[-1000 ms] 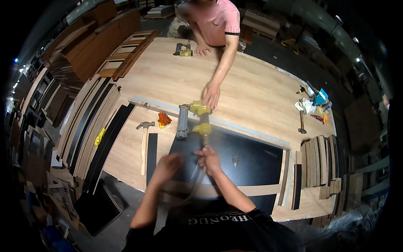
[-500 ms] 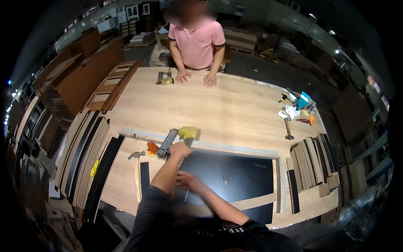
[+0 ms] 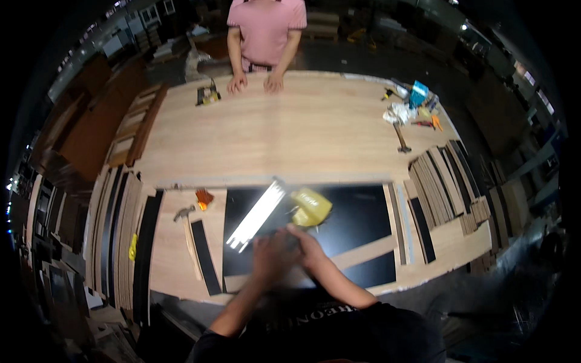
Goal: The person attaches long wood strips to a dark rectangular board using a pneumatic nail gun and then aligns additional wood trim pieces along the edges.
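Observation:
Above the black panel [image 3: 357,227] I hold a yellow nail gun [image 3: 310,207] with a long shiny metal magazine on its left side. My left hand [image 3: 272,263], smeared by motion, is closed at the gun's lower part. Beside it my right hand [image 3: 307,248] closes round the handle area, thumb uppermost. The hands meet and partly hide the grip. Light wooden strips frame the panel, and a pale strip [image 3: 366,252] lies slanting across its near part.
A claw hammer [image 3: 184,213], a black strip [image 3: 206,257] and an orange object [image 3: 204,199] lie left. Stacked strips [image 3: 433,184] flank the right side. Across the table stands a person in pink [image 3: 266,30], hands on the tabletop, near another nail gun [image 3: 208,94].
The nail gun has moved right and nearer to me, its magazine now tilted over the black panel. My right hand has come up to the gun beside my left. The view has shifted.

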`<state>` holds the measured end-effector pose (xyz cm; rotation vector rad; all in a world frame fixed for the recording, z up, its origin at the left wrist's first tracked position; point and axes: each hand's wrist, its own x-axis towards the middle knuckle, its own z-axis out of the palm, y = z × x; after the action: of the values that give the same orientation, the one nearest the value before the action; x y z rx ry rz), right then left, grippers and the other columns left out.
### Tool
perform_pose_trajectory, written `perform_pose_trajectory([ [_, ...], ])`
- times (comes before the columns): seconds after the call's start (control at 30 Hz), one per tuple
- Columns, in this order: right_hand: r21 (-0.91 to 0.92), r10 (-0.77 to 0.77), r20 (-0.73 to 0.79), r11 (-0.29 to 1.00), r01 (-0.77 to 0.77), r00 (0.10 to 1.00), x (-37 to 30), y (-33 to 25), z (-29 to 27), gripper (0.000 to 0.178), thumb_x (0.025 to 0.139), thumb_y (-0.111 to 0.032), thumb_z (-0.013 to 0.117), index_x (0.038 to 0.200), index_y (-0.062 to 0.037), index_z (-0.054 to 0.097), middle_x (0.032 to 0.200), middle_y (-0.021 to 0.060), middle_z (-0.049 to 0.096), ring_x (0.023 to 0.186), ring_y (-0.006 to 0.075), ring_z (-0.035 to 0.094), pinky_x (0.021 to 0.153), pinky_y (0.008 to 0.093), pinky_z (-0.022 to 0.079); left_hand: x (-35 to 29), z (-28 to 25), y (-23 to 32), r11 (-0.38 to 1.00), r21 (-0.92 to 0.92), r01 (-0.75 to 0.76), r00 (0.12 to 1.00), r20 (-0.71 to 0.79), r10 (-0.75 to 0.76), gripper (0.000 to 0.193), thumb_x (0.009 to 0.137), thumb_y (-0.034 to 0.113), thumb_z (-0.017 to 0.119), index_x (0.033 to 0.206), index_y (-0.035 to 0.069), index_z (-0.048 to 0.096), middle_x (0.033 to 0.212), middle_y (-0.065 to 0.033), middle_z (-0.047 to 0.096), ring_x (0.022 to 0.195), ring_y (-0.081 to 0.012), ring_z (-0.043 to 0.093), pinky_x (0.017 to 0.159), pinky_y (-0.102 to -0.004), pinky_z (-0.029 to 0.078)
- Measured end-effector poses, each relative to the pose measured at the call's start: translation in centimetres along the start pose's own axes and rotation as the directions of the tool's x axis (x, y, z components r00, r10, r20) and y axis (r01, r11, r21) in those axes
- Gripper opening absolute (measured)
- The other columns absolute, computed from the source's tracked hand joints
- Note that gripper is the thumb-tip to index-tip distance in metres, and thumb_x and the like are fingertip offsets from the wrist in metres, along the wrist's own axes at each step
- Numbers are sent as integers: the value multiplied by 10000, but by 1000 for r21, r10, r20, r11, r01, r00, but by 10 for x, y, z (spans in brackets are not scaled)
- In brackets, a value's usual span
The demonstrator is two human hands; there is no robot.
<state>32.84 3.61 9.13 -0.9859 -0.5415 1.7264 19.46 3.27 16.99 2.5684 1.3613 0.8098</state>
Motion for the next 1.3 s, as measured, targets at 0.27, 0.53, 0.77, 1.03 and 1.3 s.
perform_pose_trajectory([
  [0.27, 468, -56, -277, 864, 186, 959, -119, -14, -74, 117, 868, -183, 619, 901, -76, 584, 900, 52, 620, 920, 185, 580, 888, 369, 452, -20, -3, 77, 859, -476, -188, 868, 330, 372, 575, 783, 328, 697, 1221, 3, 514, 1130, -158, 564, 1057, -300, 543, 859, -420, 442],
  [0.53, 265, -565, -457, 651, 711, 687, -176, -58, -129, 152, 894, -157, 609, 995, -114, 503, 836, -7, 521, 837, 148, 569, 931, 430, 460, 6, -15, -36, 781, -539, 315, 945, 255, -206, 166, 772, 42, 668, 938, 31, 679, 849, -107, 646, 724, -242, 636, 655, -309, 494],
  [0.77, 250, -730, -175, 616, 747, 660, -142, -134, -132, 270, 887, -336, 622, 979, -104, 520, 763, 2, 456, 692, 149, 480, 718, 352, 453, 44, 108, -55, 916, -396, 62, 951, 302, 66, 246, 793, 77, 616, 1032, 82, 677, 1009, -155, 640, 899, -307, 623, 759, -414, 499],
  [1.03, -362, -811, -268, 585, 726, 520, -96, -170, -108, 432, 777, -316, 698, 1026, -4, 534, 768, 67, 557, 644, 180, 549, 602, 301, 475, 62, 167, -45, 959, -268, -89, 946, 278, 165, 398, 738, 142, 691, 1129, 138, 618, 1101, -168, 545, 996, -369, 531, 833, -448, 463],
  [1.3, -470, -780, -248, 615, 633, 574, -70, -100, -162, 502, 701, -120, 770, 1137, -3, 550, 957, 74, 626, 822, 165, 604, 745, 292, 506, 31, 196, -24, 956, -218, 195, 967, 204, -150, 385, 674, 131, 723, 1033, 117, 587, 976, -169, 529, 936, -363, 540, 781, -452, 463],
])
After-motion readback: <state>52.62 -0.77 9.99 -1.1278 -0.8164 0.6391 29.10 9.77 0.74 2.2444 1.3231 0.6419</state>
